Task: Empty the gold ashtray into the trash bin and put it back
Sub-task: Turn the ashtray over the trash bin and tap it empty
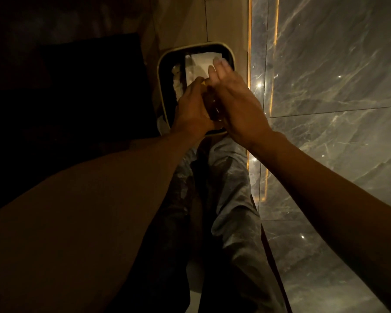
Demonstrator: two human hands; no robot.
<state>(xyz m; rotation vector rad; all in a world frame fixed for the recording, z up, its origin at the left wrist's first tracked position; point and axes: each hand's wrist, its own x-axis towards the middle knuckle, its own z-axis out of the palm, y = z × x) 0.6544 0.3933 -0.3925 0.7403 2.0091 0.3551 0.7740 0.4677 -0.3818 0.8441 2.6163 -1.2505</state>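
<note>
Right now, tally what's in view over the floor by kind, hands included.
Hands: 2, left hand and right hand
Trash bin: 1
Gold ashtray, mostly hidden between the hands: 1
Total: 4

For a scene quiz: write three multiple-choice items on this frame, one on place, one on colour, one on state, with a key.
1. Where are both hands?
A. Over the open trash bin
B. Resting on the floor tiles
C. Down at the person's sides

2. What colour is the paper lying in the bin?
A. Red
B. White
C. Blue

3. How is the gold ashtray held?
A. Lying on the floor
B. Balanced on the bin's rim
C. Gripped between the two hands

Key: 1 A, the left hand and right hand overlap the trash bin. 2 B, the paper looks white. 3 C, a bit of the gold ashtray shows between the hands.
</note>
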